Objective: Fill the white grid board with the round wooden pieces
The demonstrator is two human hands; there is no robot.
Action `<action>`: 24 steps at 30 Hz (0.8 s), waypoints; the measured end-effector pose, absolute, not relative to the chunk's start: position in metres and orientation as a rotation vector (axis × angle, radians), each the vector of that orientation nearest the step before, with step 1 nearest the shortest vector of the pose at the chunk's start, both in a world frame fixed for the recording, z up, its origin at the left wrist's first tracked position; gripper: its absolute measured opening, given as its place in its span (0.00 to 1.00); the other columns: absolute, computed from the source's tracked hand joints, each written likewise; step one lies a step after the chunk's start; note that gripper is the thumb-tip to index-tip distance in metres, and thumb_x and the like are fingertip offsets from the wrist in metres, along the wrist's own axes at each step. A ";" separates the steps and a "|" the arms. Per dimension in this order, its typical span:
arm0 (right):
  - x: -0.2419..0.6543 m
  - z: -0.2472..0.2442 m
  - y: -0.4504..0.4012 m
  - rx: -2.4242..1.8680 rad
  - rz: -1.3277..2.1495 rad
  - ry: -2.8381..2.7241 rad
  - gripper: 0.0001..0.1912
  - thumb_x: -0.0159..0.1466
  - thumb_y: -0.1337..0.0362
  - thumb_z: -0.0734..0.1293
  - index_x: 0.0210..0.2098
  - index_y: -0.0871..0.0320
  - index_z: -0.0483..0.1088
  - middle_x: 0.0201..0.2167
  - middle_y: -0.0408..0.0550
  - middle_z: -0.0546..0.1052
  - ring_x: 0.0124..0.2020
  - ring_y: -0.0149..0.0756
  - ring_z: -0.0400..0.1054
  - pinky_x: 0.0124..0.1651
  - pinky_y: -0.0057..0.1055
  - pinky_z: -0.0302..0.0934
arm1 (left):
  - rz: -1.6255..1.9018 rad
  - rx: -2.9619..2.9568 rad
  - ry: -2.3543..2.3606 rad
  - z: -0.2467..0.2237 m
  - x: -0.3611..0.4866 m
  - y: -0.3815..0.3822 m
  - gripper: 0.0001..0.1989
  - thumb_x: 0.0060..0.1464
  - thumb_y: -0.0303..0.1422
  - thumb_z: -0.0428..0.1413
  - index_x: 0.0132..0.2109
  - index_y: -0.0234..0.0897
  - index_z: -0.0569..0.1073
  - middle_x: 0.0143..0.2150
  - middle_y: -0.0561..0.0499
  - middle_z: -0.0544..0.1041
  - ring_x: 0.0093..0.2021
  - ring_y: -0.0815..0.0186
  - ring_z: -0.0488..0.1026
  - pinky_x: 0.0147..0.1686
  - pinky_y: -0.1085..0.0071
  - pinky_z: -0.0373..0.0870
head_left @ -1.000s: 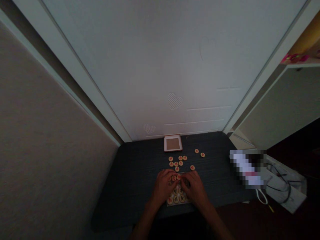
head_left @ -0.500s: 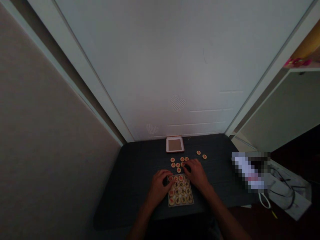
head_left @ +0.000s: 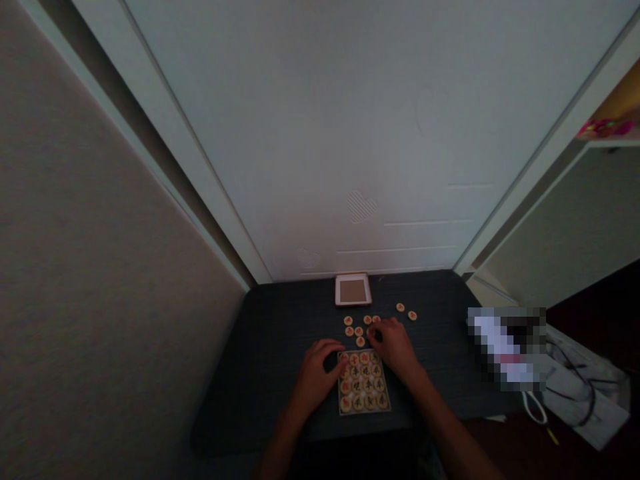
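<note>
A shallow clear-edged box (head_left: 364,412) stands near the front of the dark table, with round Chinese chess pieces (head_left: 369,385) lying in rows in it, marked in red and black. My left hand (head_left: 316,373) curls round the box's far left corner, thumb and fingertips on its edges. Just beyond the far right corner, my right hand (head_left: 396,347) has its thumb and forefinger closed on one Chinese chess piece (head_left: 369,333), mostly covered by the fingers. Several loose red-marked pieces (head_left: 359,331) lie on the table beyond the box, close to my right fingertips.
The dark table (head_left: 270,347) meets a white panel (head_left: 320,167) at its back edge. An open box lid (head_left: 353,291) leans there. Two more pieces (head_left: 406,311) lie farther right. A blurred-out object (head_left: 507,350) and a white bag with cords (head_left: 585,393) are at the right.
My right fingertips have closed in on the piece beside the box, which is now more covered. My left hand stays at the box corner. The whole view has shifted slightly.
</note>
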State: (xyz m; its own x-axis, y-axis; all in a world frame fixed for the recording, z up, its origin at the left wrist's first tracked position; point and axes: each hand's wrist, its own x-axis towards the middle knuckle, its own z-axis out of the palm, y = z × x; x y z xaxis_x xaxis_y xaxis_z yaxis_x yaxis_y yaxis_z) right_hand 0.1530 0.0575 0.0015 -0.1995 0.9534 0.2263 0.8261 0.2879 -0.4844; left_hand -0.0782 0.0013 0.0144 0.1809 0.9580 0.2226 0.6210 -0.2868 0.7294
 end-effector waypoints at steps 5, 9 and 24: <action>0.156 0.006 0.057 -1.602 0.381 -2.079 0.05 0.63 0.69 0.68 0.35 0.54 0.77 0.36 0.46 0.82 0.41 0.41 0.71 0.49 0.33 0.58 | 0.914 1.979 1.465 0.018 -0.077 0.002 0.09 0.60 0.34 0.59 0.47 0.45 0.78 0.49 0.49 0.78 0.51 0.58 0.75 0.55 0.57 0.72; 0.158 0.011 0.052 -1.595 0.414 -2.076 0.06 0.63 0.67 0.70 0.40 0.55 0.77 0.39 0.47 0.82 0.43 0.42 0.70 0.50 0.33 0.58 | 0.907 1.979 1.451 0.019 -0.075 0.001 0.09 0.60 0.34 0.59 0.47 0.45 0.78 0.50 0.49 0.78 0.52 0.58 0.74 0.56 0.56 0.71; 0.145 0.013 0.053 -1.698 0.490 -2.137 0.07 0.61 0.64 0.70 0.39 0.55 0.77 0.39 0.48 0.81 0.44 0.41 0.71 0.50 0.31 0.57 | 0.900 1.961 1.456 0.020 -0.072 0.003 0.09 0.63 0.36 0.55 0.46 0.45 0.78 0.48 0.48 0.79 0.51 0.58 0.75 0.55 0.58 0.71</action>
